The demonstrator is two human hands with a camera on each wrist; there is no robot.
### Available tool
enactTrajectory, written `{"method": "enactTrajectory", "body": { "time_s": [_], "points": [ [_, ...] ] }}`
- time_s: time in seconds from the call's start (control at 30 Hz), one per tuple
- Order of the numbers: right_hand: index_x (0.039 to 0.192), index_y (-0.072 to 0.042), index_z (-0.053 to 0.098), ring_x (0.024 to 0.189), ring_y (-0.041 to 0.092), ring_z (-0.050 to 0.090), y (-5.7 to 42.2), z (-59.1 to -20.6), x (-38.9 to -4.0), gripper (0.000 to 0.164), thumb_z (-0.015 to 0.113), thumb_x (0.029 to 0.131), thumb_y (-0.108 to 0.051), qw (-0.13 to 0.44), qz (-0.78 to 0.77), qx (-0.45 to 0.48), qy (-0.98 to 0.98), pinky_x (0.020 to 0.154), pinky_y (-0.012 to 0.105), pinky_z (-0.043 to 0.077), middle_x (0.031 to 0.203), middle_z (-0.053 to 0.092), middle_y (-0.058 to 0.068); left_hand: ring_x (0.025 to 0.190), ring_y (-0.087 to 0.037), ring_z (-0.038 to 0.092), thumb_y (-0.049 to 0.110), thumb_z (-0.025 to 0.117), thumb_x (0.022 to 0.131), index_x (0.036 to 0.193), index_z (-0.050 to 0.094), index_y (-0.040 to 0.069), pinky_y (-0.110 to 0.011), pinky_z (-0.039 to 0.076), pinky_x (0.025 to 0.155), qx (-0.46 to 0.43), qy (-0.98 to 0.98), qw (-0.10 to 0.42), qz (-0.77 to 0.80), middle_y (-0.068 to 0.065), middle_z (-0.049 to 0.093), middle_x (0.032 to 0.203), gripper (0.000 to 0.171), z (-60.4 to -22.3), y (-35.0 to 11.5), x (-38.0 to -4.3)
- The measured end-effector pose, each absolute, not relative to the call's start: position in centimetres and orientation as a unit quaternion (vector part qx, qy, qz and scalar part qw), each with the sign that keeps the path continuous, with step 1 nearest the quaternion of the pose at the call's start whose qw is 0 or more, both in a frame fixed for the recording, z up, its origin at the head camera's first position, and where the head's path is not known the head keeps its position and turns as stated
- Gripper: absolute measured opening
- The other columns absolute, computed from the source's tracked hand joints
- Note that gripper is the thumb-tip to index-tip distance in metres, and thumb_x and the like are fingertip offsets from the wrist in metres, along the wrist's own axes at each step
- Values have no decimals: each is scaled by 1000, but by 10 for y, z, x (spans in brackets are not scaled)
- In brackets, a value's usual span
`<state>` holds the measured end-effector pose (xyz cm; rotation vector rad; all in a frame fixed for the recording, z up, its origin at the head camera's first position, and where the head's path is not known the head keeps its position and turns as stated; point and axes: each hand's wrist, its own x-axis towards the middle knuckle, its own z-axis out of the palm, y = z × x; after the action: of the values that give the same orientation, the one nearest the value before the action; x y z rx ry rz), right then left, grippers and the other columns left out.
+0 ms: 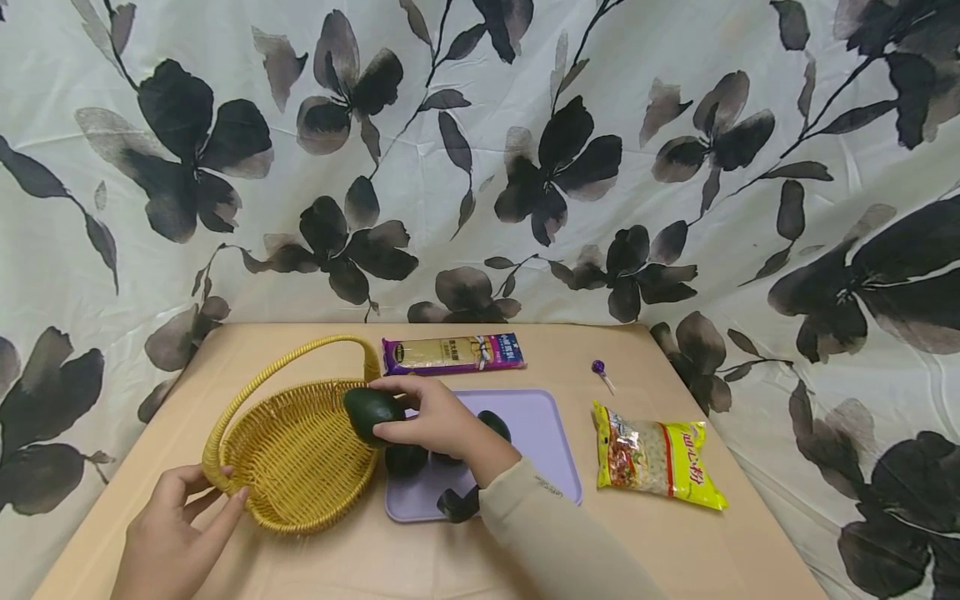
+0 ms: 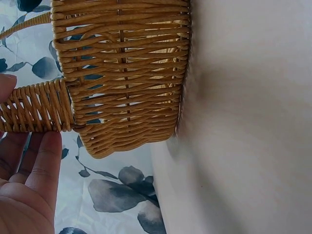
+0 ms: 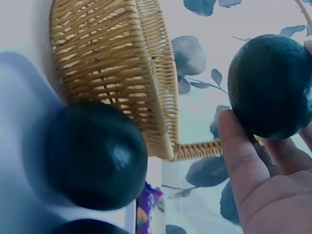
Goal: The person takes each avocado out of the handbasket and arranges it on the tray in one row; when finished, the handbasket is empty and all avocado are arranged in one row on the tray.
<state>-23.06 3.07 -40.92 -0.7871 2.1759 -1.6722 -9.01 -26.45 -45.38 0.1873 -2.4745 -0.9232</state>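
Observation:
A yellow wicker basket (image 1: pixel 300 454) stands on the left of the table. My left hand (image 1: pixel 176 529) grips the near base of its arched handle (image 2: pixel 39 107), thumb on one side and fingers on the other. In my right hand (image 1: pixel 442 421) is a dark green avocado (image 1: pixel 371 414), held between thumb and fingers above the basket's right rim. The right wrist view shows this avocado (image 3: pixel 270 87) raised higher than the basket's edge. More avocados (image 1: pixel 406 461) lie on a lavender tray (image 1: pixel 551 442) beside the basket, partly hidden by my right hand and forearm.
A purple-and-gold packet (image 1: pixel 453 353) lies behind the tray. To the right are a purple lollipop (image 1: pixel 598 367) and a yellow bag of pale food (image 1: pixel 656 454). A floral cloth (image 1: pixel 465 208) hangs behind the table. Something black and curved (image 1: pixel 456 505) shows by my right wrist.

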Motion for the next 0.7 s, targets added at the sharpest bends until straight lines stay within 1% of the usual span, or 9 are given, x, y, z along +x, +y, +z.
{"method": "enactTrajectory", "body": {
  "time_s": [0.03, 0.17, 0.27, 0.37, 0.43, 0.5, 0.6, 0.7],
  "points": [
    [133, -28, 67, 104, 12, 67, 34, -409, -230, 53, 85, 84, -17, 140, -582, -272, 753, 84, 24, 65, 126, 64, -5, 102, -40, 66, 4, 87, 79, 119, 53, -1, 13, 42, 78, 68, -906, 245, -338, -17, 61, 114, 52, -454, -265, -90],
    [133, -26, 68, 106, 14, 66, 46, -409, -229, 52, 84, 85, -16, 129, -592, -267, 750, 88, 26, 65, 128, 65, -3, 99, -24, 67, 2, 87, 79, 118, 53, 0, 12, 43, 80, 63, -902, 254, -343, -13, 61, 113, 52, -453, -266, -90],
    [133, -26, 68, 110, 18, 66, 57, -410, -229, 51, 84, 85, -17, 119, -597, -254, 752, 92, 29, 64, 131, 65, -3, 97, -6, 65, 2, 87, 78, 118, 53, 1, 11, 44, 81, 57, -900, 260, -345, -11, 61, 111, 52, -453, -266, -90],
    [134, -27, 67, 113, 20, 66, 70, -412, -227, 52, 83, 86, -16, 113, -600, -241, 754, 96, 33, 64, 133, 65, -3, 98, 14, 55, 1, 87, 78, 117, 53, 1, 11, 44, 82, 49, -896, 266, -352, -9, 61, 110, 52, -453, -266, -91],
    [134, -27, 67, 115, 22, 65, 77, -412, -226, 52, 83, 86, -17, 109, -601, -233, 756, 99, 34, 63, 133, 65, -3, 99, 23, 47, 0, 87, 78, 117, 53, 1, 10, 44, 82, 45, -894, 269, -356, -8, 61, 110, 52, -453, -266, -91],
    [135, -26, 66, 115, 24, 64, 85, -413, -225, 52, 83, 86, -16, 105, -604, -229, 756, 99, 36, 63, 133, 66, -2, 99, 27, 42, -1, 86, 78, 117, 53, 1, 10, 44, 83, 43, -893, 270, -359, -8, 61, 110, 51, -453, -266, -91],
    [136, -24, 66, 115, 25, 64, 96, -415, -223, 53, 83, 86, -15, 97, -607, -220, 757, 98, 37, 63, 134, 66, -1, 99, 27, 41, 1, 87, 79, 118, 53, 1, 10, 44, 82, 48, -893, 266, -359, -8, 61, 111, 51, -454, -265, -91],
    [137, -21, 65, 115, 25, 64, 106, -418, -221, 55, 83, 86, -12, 90, -617, -213, 752, 97, 38, 63, 137, 64, 0, 100, 28, 39, 1, 86, 79, 118, 53, 0, 11, 43, 81, 51, -894, 262, -361, -12, 62, 113, 51, -454, -265, -90]
  ]
}}
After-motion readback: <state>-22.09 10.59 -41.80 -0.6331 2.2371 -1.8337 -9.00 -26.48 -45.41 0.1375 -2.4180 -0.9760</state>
